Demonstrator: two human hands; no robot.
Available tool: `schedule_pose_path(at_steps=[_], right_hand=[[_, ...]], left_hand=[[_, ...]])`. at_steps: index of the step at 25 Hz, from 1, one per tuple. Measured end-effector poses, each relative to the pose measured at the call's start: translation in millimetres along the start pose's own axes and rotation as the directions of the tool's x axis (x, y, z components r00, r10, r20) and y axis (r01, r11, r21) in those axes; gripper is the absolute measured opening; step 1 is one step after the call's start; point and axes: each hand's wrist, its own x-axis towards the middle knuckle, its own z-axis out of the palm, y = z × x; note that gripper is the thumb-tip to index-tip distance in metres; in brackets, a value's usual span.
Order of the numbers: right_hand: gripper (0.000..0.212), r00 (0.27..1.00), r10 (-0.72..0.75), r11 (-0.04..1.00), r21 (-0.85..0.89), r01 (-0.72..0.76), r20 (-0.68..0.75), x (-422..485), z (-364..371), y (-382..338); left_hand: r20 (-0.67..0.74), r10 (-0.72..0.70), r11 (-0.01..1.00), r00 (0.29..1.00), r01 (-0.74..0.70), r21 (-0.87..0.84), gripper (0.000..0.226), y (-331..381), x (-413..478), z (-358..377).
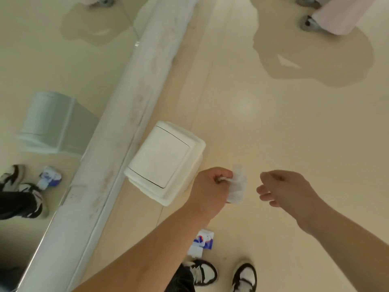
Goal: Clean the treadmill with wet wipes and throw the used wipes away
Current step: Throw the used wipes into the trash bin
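My left hand [210, 186] grips a crumpled white wet wipe [237, 187] that hangs from its fingers just right of a white lidded trash bin [166, 159] on the floor. The bin's swing lid is closed. My right hand [284, 188] hovers to the right of the wipe, fingers loosely curled, holding nothing. A blue and white wet wipe packet [203, 242] lies on the floor below my left forearm, near my shoes. The treadmill is not in view.
A mirror wall [42, 70] with a white base ledge [117, 133] runs along the left, right behind the bin. Another person's feet and trouser legs [322, 17] stand at the top right. My own shoes [223, 272] are at the bottom on beige floor.
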Motion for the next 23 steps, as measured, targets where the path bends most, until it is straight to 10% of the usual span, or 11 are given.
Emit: schedule_pose_path(at_steps=[11,15,23], right_hand=[[0.027,0.956,-0.13,0.924,-0.319,0.213,0.263,63.8,120.4,-131.1],[0.026,0.896,-0.145,0.782,-0.506,0.364,0.419,119.2,182.6,-157.7],[0.032,0.749,-0.024,0.407,-0.678,0.612,0.662,209.4,240.6,-160.8]], left_hand=[[-0.283,-0.091,0.986,0.955,0.127,0.11,0.04,-27.8,57.8,-131.5],[-0.235,-0.11,0.882,0.966,0.204,0.425,0.044,-53.5,109.9,-142.3],[-0.458,-0.031,0.837,0.889,0.274,0.474,0.022,-101.6,163.5,-122.8]])
